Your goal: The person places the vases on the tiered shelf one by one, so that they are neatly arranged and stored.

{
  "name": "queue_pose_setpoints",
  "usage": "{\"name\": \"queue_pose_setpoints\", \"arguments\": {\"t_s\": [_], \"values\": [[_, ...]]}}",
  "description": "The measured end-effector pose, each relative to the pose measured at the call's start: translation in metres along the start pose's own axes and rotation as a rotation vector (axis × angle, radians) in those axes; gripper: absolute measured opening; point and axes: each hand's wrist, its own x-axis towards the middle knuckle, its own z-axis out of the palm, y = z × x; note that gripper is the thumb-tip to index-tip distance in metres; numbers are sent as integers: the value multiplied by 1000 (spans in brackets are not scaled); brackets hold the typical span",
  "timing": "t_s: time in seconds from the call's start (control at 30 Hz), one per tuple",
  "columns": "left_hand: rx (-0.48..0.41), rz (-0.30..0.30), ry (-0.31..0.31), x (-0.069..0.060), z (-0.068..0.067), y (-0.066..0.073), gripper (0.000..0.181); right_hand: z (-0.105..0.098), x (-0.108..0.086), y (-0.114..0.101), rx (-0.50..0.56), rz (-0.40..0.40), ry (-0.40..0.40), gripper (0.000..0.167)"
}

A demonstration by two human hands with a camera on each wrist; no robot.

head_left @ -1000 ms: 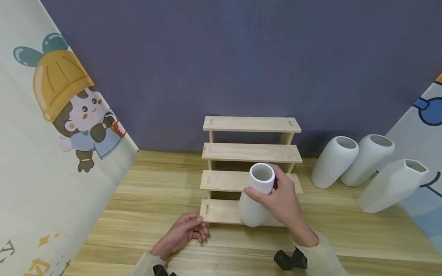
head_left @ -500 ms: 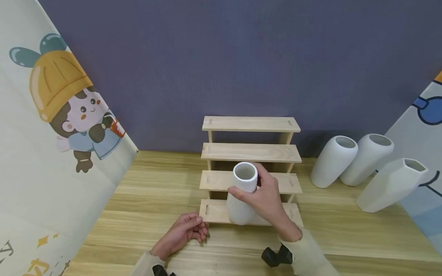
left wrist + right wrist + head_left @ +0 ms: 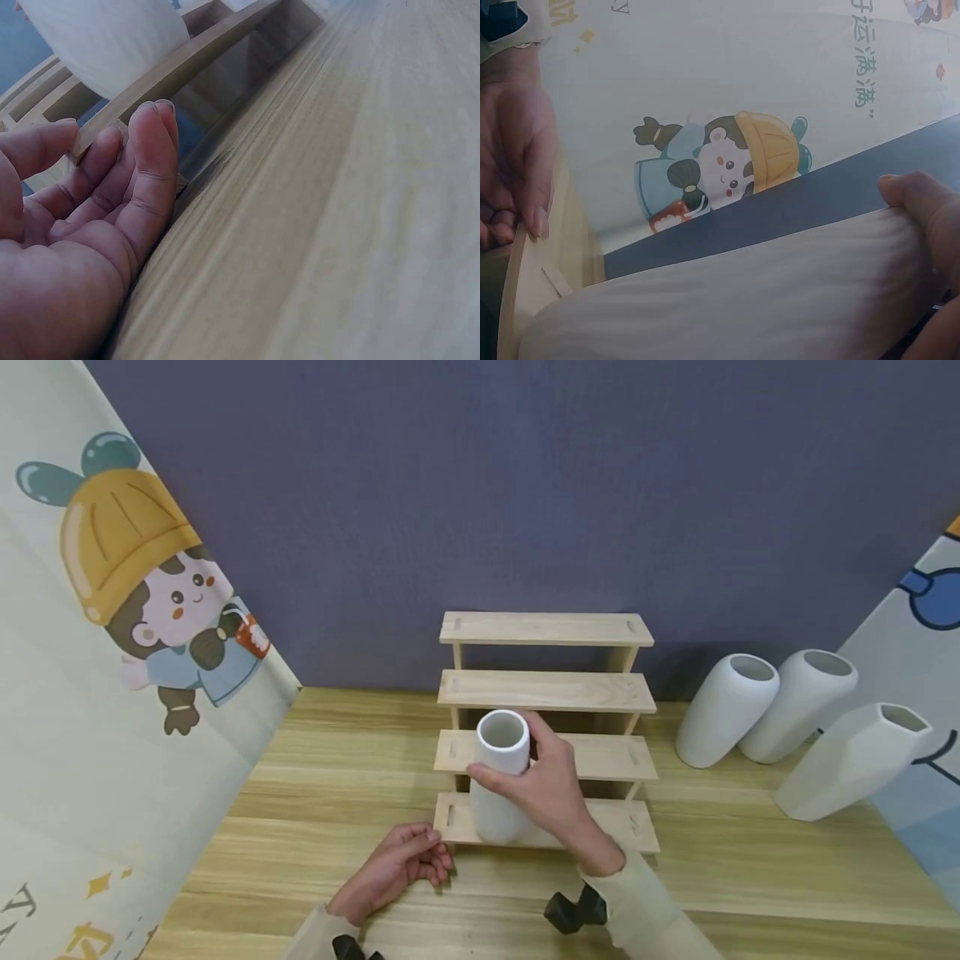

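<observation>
A white vase (image 3: 501,802) stands upright at the left part of the lowest step of a wooden stepped rack (image 3: 546,692). My right hand (image 3: 551,785) grips it near the top, thumb in front and fingers round the far side. Its base is at the lowest board; whether it touches the wood I cannot tell. My left hand (image 3: 405,860) pinches the front left corner of that board, the thumb on top and curled fingers below. The left wrist view shows this hand (image 3: 90,195) close to the tabletop, with the vase (image 3: 112,45) beyond the board edge.
Three more white vases stand to the right: two rounded ones, a front one (image 3: 727,710) and one behind it (image 3: 798,706), and an angular one (image 3: 847,764). A dark wall (image 3: 525,485) rises behind the rack. The wooden tabletop (image 3: 322,777) extends on both sides.
My right hand has carried the vase leftward along the lowest step, and it has become more upright. My left hand has stayed at the board's corner.
</observation>
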Motion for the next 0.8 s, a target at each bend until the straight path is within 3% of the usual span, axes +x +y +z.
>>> {"name": "queue_pose_setpoints", "arguments": {"t_s": [0.6, 0.8], "values": [[25, 25, 5, 2, 0, -2, 26, 14, 4, -1, 15, -39, -31, 59], [10, 34, -5, 1, -1, -3, 28, 13, 4, -4, -3, 4, -82, 61]]}}
